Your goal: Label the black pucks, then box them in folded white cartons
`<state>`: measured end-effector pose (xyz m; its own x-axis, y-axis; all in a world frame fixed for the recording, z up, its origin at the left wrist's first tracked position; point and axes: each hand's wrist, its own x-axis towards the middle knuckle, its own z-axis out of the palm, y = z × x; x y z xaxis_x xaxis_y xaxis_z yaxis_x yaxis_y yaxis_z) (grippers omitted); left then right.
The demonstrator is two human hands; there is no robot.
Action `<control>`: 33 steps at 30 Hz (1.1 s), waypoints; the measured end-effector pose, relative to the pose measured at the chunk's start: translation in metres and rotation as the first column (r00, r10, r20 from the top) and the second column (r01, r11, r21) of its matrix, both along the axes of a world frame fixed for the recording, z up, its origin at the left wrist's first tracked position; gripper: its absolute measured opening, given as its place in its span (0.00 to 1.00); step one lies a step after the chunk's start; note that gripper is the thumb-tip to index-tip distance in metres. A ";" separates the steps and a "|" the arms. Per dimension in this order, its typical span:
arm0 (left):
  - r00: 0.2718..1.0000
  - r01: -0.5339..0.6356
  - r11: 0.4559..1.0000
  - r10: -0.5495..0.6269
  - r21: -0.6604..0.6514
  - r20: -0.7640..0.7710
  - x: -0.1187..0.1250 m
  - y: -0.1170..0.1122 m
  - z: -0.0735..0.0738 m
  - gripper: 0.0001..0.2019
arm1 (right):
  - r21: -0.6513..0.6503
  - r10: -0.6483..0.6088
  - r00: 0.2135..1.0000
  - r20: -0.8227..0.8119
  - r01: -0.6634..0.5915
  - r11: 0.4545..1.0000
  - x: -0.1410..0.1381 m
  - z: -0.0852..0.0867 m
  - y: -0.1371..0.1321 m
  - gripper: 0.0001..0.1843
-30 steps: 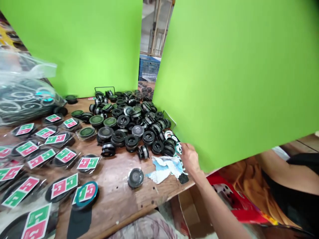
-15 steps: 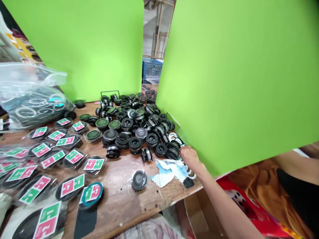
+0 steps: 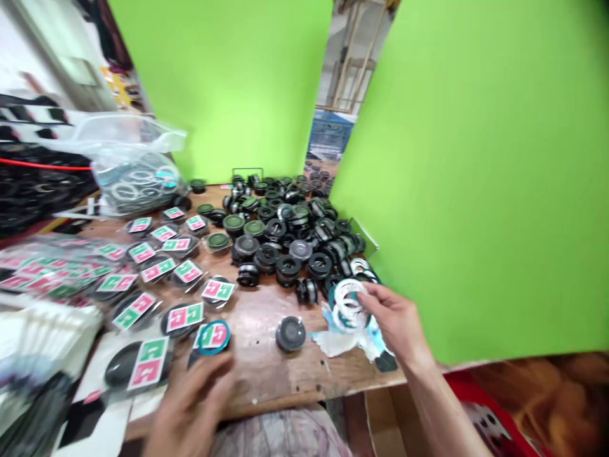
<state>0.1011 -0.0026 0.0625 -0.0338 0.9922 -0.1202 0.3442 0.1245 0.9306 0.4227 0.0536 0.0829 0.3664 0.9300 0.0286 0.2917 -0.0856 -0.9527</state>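
Flat white and teal rings (image 3: 351,315), pinched in our right hand (image 3: 398,322) near the tabletop (image 3: 254,362) front edge; left hand (image 3: 195,397) blurred, grip unclear.

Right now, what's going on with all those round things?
The person's right hand is holding some white and teal rings over a crumpled white-and-blue sheet. The left hand, blurred, is near a pack with a teal ring on it; I can't tell if they touch. Black round parts are heaped further back, labelled packs lie to the left, and one dark disc sits apart.
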 end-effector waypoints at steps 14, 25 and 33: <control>0.723 -0.153 0.924 0.347 -0.351 0.598 0.016 0.007 -0.005 0.17 | -0.122 0.588 0.719 -0.369 -0.665 0.737 -0.163 -0.018 0.018 0.14; 0.462 -0.238 0.817 0.570 -0.525 0.679 -0.022 0.022 0.004 0.19 | -0.078 0.542 0.840 0.022 -0.539 0.839 -0.186 -0.022 0.089 0.14; 0.405 -0.293 0.786 0.617 -0.544 0.674 -0.044 0.012 0.002 0.19 | -0.160 0.580 0.744 0.332 -0.562 0.812 -0.208 -0.034 0.128 0.11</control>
<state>0.0567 0.0097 0.0645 -0.2001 0.7566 -0.6225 -0.7028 0.3318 0.6292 0.2145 0.1814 0.0493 -0.2601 0.9656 -0.0003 0.6100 0.1640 -0.7752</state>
